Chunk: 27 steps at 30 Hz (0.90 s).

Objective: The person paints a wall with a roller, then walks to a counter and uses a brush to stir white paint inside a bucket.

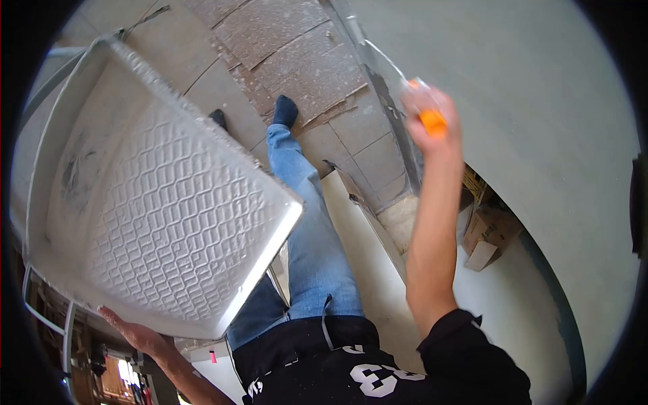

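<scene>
A white paint tray (175,202) with a ridged diamond-pattern floor fills the left side of the head view, tilted and smeared with paint. My left hand (131,334) is at its lower left edge, holding it, the fingers partly hidden by the rim. In my right hand (432,111), closed and slightly blurred, is a small paint roller by its orange handle (433,123). The thin metal rod (385,59) runs up and left from the grip. The roller head (355,28) is close to the foot of the grey-green wall (526,121); contact cannot be made out.
Paint-spattered cardboard sheets (283,47) lie on the tiled floor (344,145) past my feet. A long pale box-like piece (361,223) runs beside my leg. An open cardboard box (489,236) sits at right, by the wall edge. Metal bars (67,337) stand at left.
</scene>
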Each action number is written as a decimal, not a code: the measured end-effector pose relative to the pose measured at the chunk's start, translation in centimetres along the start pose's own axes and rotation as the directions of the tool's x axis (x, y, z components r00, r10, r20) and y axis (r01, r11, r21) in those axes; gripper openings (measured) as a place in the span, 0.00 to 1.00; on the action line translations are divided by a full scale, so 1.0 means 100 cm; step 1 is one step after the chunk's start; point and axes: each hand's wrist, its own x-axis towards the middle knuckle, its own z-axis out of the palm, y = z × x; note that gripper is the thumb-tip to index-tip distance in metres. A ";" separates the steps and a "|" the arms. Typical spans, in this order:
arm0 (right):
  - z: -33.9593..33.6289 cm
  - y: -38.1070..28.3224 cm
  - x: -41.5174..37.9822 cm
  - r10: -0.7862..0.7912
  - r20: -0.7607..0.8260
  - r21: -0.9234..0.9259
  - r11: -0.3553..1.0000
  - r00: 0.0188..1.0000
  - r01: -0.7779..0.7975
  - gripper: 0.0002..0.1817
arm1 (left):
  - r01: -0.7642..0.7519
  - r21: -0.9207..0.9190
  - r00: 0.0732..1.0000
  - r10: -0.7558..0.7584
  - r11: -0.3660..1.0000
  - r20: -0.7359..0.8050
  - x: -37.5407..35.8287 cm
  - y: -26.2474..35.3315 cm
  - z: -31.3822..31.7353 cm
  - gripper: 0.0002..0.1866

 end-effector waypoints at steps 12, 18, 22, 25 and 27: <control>-0.087 0.053 0.018 0.061 -0.121 -0.277 0.957 0.991 -0.092 0.11 | 0.038 0.020 0.999 -0.038 0.999 0.005 -0.006 0.020 0.005 0.35; -0.173 0.116 -0.093 -0.056 -0.443 -0.600 0.760 0.895 -0.249 0.21 | 0.111 -0.071 0.993 -0.108 0.991 0.040 -0.007 0.026 0.011 0.38; -0.194 0.131 -0.075 -0.085 -0.558 -0.557 0.775 0.825 -0.297 0.24 | 0.128 -0.107 0.989 -0.119 0.986 0.084 -0.004 0.026 0.009 0.39; -0.210 0.117 -0.019 -0.198 -0.561 -0.636 0.725 0.804 -0.266 0.26 | 0.118 -0.120 0.989 -0.105 0.986 0.103 -0.010 0.036 0.015 0.39; -0.216 0.097 0.019 -0.216 -0.573 -0.619 0.746 0.791 -0.245 0.25 | 0.084 -0.095 0.992 -0.074 0.992 0.105 -0.011 0.042 0.018 0.40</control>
